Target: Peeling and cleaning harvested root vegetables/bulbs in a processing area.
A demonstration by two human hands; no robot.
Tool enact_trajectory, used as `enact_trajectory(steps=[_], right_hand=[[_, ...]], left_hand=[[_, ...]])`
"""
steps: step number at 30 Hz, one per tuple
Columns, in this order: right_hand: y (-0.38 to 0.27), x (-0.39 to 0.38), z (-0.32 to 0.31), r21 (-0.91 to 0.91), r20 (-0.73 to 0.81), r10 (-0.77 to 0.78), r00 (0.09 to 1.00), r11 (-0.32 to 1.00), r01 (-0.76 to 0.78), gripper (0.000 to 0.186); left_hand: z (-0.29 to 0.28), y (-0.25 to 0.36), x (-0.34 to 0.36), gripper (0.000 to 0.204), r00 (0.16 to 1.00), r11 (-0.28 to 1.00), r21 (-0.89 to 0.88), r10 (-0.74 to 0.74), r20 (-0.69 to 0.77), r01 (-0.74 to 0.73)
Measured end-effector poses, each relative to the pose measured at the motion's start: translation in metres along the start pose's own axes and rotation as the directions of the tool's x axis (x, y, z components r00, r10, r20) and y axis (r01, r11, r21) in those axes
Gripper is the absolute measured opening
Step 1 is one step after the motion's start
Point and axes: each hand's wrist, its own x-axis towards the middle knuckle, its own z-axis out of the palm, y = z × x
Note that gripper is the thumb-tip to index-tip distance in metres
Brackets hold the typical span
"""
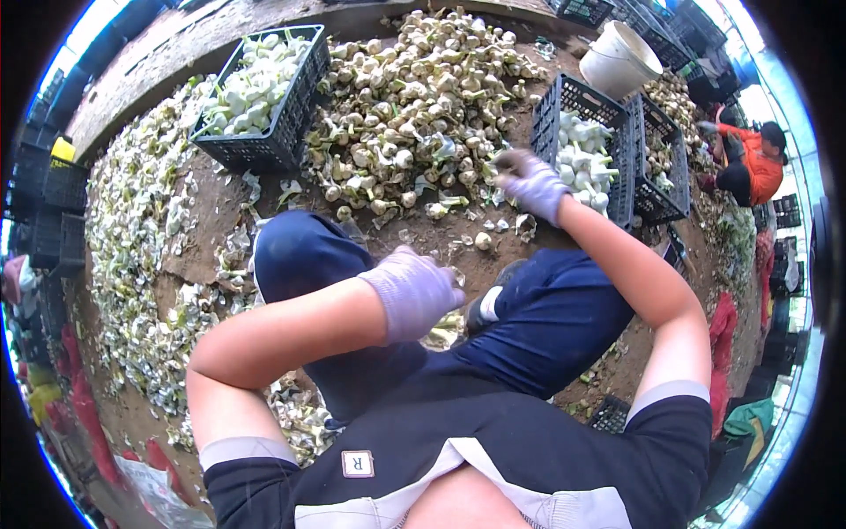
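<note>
My right hand (531, 183), in a pale purple glove, reaches out toward the black crate (551, 110) of peeled white garlic bulbs on the right; it is blurred and whether it holds a bulb cannot be made out. My left hand (412, 291), also gloved, hangs between my knees with the fingers curled downward, and anything in it is hidden. A large heap of unpeeled garlic (414, 97) lies on the dirt ahead. A single bulb (483, 240) lies loose near my right hand.
A second black crate (295, 106) of peeled garlic stands at the back left. Peelings (132, 247) cover the ground on the left. A white bucket (619, 57) and more crates stand at the back right, where a person in orange (749, 163) crouches.
</note>
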Motion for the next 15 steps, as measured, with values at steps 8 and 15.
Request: enact_trajectory(steps=[8, 15], right_hand=[[0.023, 0.152, 0.11, -0.608, 0.422, 0.15, 0.894, 0.778, 0.157, 0.053], [0.06, 0.235, 0.236, -0.428, 0.191, 0.418, 0.888, 0.85, -0.308, 0.055]], left_hand=[[-0.013, -0.049, 0.034, 0.024, 0.993, 0.989, -0.148, 0.028, 0.113, -0.011], [-0.018, -0.082, 0.051, 0.022, 0.996, 0.966, -0.245, 0.064, -0.056, -0.075]])
